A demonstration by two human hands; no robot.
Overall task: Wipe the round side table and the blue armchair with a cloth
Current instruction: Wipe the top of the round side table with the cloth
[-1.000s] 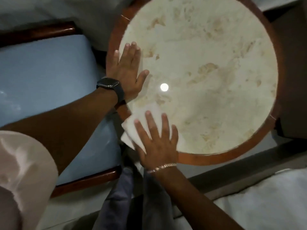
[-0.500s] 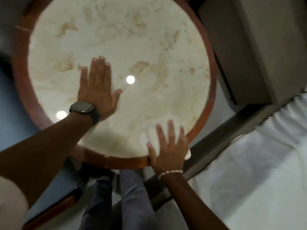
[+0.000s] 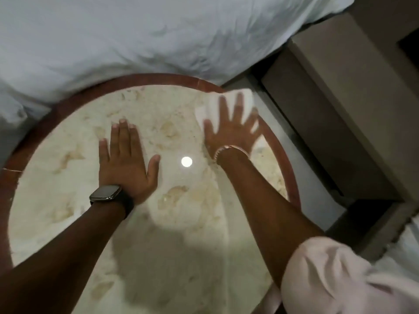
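The round side table (image 3: pixel 68 223) fills most of the view, a cream marble top inside a red-brown wooden rim. My left hand (image 3: pixel 127 164), with a dark watch on the wrist, lies flat and spread on the marble near the middle. My right hand (image 3: pixel 231 130), blurred with motion and wearing a bracelet, presses flat on a white cloth (image 3: pixel 226 100) at the table's far right rim. The cloth sticks out beyond my fingertips over the rim. The blue armchair is out of view.
A bed with pale bedding (image 3: pixel 136 35) borders the table's far side. A beige bedside unit (image 3: pixel 340 109) stands to the right, with a narrow strip of floor between it and the table. A bright light reflection (image 3: pixel 186 161) sits on the marble.
My right hand has swept the cloth from the near edge around to the far right rim. The view has swung away from the armchair. My left hand stays flat on the top.
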